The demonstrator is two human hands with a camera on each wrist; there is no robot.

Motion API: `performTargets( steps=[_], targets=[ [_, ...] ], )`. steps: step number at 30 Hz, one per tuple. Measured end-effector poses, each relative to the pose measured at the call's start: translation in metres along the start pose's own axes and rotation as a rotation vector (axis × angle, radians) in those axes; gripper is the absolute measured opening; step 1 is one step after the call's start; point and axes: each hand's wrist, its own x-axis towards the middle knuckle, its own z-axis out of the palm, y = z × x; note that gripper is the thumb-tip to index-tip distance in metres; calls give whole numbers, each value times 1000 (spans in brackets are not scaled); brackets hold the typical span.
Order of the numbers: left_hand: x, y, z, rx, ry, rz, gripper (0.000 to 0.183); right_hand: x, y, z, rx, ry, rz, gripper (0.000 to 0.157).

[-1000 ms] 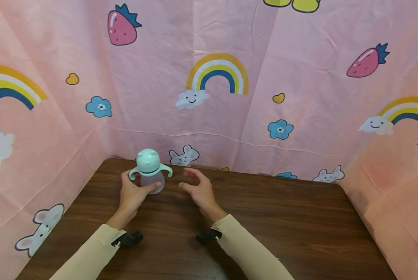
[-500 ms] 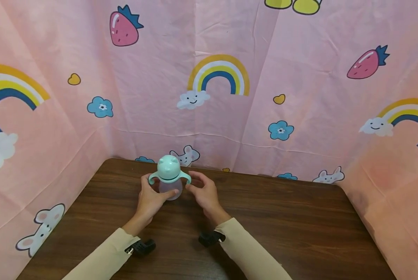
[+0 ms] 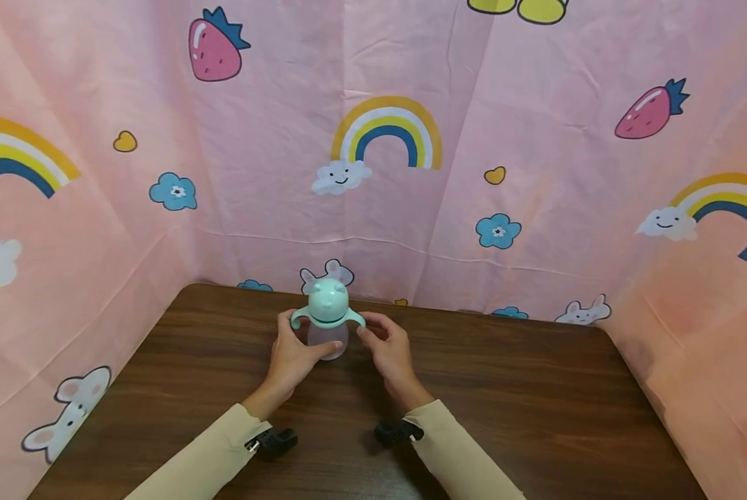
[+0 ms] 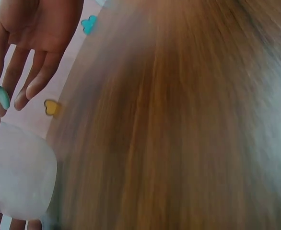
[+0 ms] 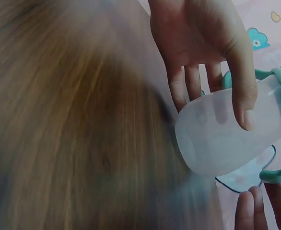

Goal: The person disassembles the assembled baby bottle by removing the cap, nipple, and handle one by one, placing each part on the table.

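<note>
A baby bottle [image 3: 328, 303] with a mint-green domed, eared lid, two curved side handles and a frosted body stands upright near the middle back of the table. My left hand [image 3: 290, 362] grips its body from the left; in the right wrist view the thumb lies across the frosted body [image 5: 210, 139] with fingers behind it. On the other side, my right hand [image 3: 393, 352] has thumb and index finger around the tip of the right handle [image 5: 273, 176], pinching it. Its other fingers stay extended in the left wrist view.
The dark brown wooden table [image 3: 504, 403] spreads out on both sides. Close behind its back edge hangs a pink printed curtain [image 3: 404, 201], which also encloses the left and right sides. A black strapped device sits on each wrist.
My left hand has carried the bottle to the right and slightly nearer. My right hand, apart from it at first, now has its thumb and index finger at the right handle.
</note>
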Motion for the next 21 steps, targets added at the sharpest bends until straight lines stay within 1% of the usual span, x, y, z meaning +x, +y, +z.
performTargets(
  steps=[4,8,15,19,21],
  targets=[
    [1,2,16,-2,-10,9,98,-1,-1,-14,1,21,1,24],
    [2,7,32,-4,-18,24,96,-2,0,-29,0,50,-7,25],
    [5,15,57,-19,-38,46,94,-2,-2,-53,8,98,4,26],
    [5,17,72,-33,-34,91,92,-3,-3,-66,4,120,5,26],
    [5,17,80,-16,-23,116,91,-3,-2,-73,0,137,10,26]
  ],
)
